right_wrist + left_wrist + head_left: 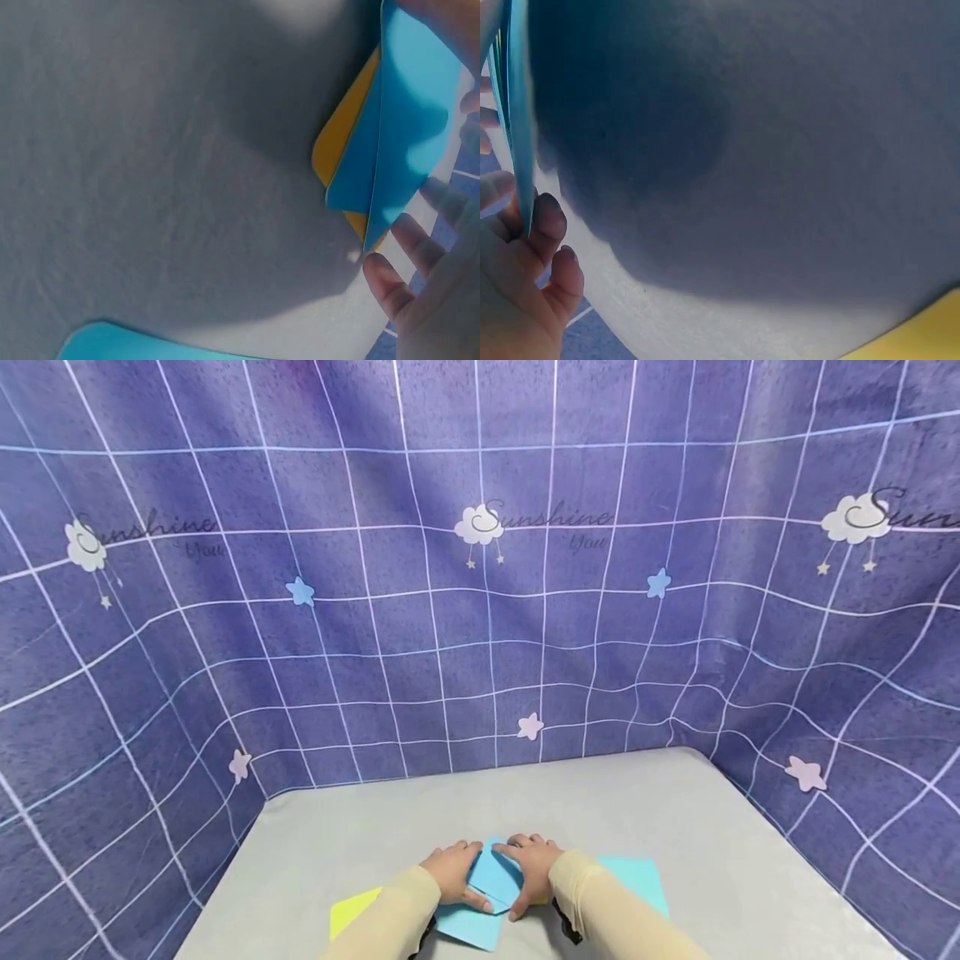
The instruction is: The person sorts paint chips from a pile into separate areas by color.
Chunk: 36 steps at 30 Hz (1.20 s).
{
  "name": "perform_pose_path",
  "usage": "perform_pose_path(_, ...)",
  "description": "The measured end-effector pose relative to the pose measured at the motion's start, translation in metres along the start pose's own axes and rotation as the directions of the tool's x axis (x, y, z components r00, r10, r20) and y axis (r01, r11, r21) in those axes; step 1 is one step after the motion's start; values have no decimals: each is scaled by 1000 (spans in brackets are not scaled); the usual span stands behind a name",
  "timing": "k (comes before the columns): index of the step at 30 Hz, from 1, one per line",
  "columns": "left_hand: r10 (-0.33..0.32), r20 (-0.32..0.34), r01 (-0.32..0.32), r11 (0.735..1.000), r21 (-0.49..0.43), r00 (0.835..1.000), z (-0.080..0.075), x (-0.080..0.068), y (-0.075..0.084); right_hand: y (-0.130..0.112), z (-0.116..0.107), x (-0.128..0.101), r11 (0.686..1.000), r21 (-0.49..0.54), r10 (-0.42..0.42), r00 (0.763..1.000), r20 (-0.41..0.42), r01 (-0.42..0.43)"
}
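Both hands, L [452, 872] & R [534, 874], pinch folded blue paper [495, 877]; tip points twd person.

The camera on my head looked forward and down from well back, taking in the whole grey table [675, 827], the blue backdrop [480, 568] behind it and both my hands at the bottom edge. The one on my left wrist sat very close to the tabletop, facing across it past my left hand [517, 292] and the edge of the blue paper [517, 112]. The right-wrist one looked from just as near at my right hand [427, 300]; all three shared that folded paper and the grey surface.
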<state>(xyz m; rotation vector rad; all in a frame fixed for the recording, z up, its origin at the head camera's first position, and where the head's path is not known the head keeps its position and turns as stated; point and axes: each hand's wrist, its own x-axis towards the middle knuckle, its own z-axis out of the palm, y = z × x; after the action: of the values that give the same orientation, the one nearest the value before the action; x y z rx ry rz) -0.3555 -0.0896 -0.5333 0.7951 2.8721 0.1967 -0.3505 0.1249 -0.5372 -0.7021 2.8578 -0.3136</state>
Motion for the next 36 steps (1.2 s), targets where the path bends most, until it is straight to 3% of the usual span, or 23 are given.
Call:
perform_pose_path(7,32,-31,-35,996,-87,999,1,8,-9,8,-1,4,1000,25,1,999,-38,0)
perform_pose_path(14,87,-93,-86,996,15,992,-10,11,1,10,-11,4,999,-40,-33,999,-39,31)
perform_pose_path(18,129,-90,-131,991,-17,987,-11,10,7,7,-14,-1,997,-61,-45,999,-15,44)
perform_pose_path(26,133,-73,-137,989,-59,988,-11,21,9,6,-24,-15,995,-74,-75,996,-39,72)
perform_pose_path(36,130,-107,-142,983,-117,986,-12,36,22,32,-37,-34,1000,17,22,998,-65,-21)
